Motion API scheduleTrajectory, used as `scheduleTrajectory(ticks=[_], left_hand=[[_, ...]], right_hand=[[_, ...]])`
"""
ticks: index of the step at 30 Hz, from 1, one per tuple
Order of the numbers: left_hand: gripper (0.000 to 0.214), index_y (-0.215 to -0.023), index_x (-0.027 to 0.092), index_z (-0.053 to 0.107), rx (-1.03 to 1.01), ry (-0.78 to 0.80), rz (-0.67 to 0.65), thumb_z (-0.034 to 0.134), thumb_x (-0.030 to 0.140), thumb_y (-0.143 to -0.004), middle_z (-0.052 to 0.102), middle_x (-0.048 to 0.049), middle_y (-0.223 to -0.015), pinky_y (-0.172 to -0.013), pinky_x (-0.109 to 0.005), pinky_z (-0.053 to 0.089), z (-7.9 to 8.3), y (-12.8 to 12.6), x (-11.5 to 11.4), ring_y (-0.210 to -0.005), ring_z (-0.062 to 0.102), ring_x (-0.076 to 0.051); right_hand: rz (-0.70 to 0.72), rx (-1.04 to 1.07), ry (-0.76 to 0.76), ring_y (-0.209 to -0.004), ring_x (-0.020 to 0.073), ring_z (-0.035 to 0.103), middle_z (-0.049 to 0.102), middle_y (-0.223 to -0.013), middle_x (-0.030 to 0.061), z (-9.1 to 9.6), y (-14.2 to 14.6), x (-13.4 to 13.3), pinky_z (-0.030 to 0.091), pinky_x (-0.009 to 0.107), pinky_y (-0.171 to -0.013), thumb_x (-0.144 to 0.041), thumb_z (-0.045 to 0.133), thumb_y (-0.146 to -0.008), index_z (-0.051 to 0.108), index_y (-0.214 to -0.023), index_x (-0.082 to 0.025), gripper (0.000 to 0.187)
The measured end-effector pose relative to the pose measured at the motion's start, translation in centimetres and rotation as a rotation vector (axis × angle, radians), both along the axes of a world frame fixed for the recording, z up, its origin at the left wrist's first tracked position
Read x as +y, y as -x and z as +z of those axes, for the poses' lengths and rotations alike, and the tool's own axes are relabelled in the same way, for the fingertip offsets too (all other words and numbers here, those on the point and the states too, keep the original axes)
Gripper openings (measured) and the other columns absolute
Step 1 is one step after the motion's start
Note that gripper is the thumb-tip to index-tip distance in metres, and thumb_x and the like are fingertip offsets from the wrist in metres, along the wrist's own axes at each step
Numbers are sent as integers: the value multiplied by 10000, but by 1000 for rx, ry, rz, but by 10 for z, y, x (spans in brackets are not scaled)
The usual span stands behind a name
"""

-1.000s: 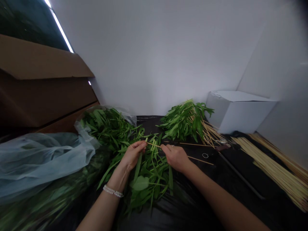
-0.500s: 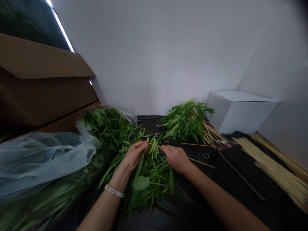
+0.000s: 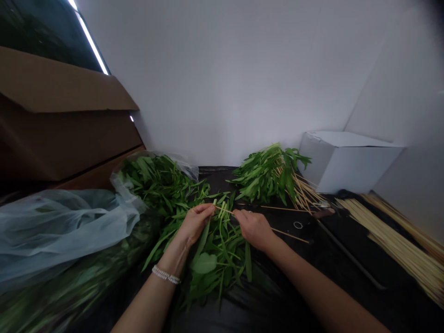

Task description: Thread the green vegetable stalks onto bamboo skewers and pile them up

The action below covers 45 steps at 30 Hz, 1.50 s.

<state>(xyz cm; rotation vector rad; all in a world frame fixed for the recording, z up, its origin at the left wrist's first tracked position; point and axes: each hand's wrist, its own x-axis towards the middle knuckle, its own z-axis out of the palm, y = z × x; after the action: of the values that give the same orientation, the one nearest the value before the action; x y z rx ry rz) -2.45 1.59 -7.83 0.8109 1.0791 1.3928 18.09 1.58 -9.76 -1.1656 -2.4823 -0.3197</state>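
Observation:
A thin bamboo skewer point(image 3: 225, 210) runs between my two hands, with several cut green stems threaded on or crossing it. My right hand point(image 3: 255, 227) is closed round the skewer's right part. At the skewer's left end, the fingertips of my left hand point(image 3: 197, 223) pinch a leafy green stem point(image 3: 214, 202); its cut tip pokes up above them. Long leaves hang below, among them a broad rounded leaf point(image 3: 203, 263). Whether the skewer passes right through the pinched stem is hidden by the fingers.
Loose leafy greens point(image 3: 152, 178) spill from a clear plastic bag point(image 3: 69, 226) at left. Skewered greens point(image 3: 263, 171) lie at the back. Loose skewers point(image 3: 391, 240), a dark flat object point(image 3: 354, 245) and a ring point(image 3: 297, 225) lie right, below a white box point(image 3: 350, 159). A cardboard box point(image 3: 62, 134) stands left.
Both hands keep the same hold and place on the skewer and stem. The whole view has shifted very slightly.

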Motion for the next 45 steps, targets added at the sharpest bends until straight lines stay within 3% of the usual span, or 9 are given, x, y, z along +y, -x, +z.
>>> scheduleTrajectory(ticks=[11,19,45], left_hand=[[332,-816,140,754,82,-49,-47,879,270,-537,730,-46,-727,-643,-210,480,3,8,0,-636,628,-114],[309,-725,130,747,-45,4,-29,902,211,-471,715,-25,-686,-642,-182,471,2,2,0,-604,597,-76],[300,-711,128,752,27,26,-120,902,249,-481,701,-25,-645,-609,-192,460,-2,7,1,-580,583,-83]], right_hand=[[1,7,-47,-726,135,608,657,-879,52,4,-4,3,375,229,-605,-101,423,-875,568,-1165,-172,332],[12,3,-50,-742,143,604,646,-881,53,1,-2,1,381,232,-616,-84,418,-864,559,-1186,-166,362],[5,3,-24,-727,145,605,645,-870,39,-5,3,-1,364,255,-582,-126,407,-909,564,-1163,-182,304]])
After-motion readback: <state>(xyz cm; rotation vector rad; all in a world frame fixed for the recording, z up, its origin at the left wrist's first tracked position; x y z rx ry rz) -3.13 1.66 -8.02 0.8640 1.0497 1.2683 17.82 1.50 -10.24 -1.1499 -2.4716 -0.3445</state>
